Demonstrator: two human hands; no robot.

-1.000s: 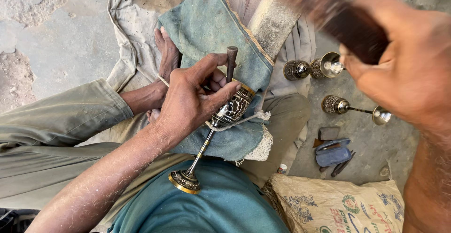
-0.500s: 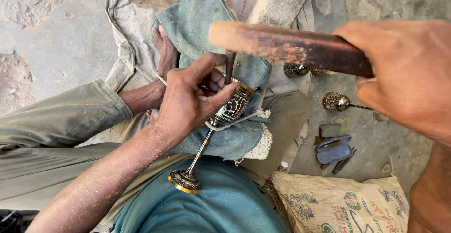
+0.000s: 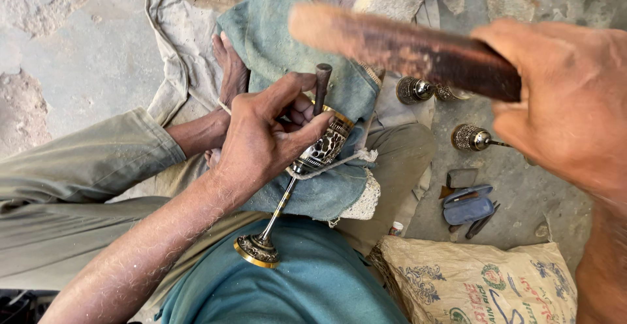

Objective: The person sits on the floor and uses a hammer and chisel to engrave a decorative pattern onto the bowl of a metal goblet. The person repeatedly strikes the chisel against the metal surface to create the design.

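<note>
On the lap over a blue cloth point(image 3: 281, 36), left hand point(image 3: 261, 141) gripping an engraved goblet point(image 3: 313, 161) and a punch point(image 3: 322, 89) at its rim, right hand point(image 3: 568, 108) clenched around a wooden mallet point(image 3: 405, 49) raised above, two more goblets point(image 3: 418, 90) on the floor beside a small blue case point(image 3: 467, 206), closed, contents hidden.

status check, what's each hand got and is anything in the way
Left hand pins goblet and punch on cloth-covered lap. Right hand grips raised wooden mallet. Nothing between mallet and punch.

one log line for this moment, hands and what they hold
left hand: holds chisel on goblet | right hand: grips wooden mallet, raised | goblet on blue cloth
</note>
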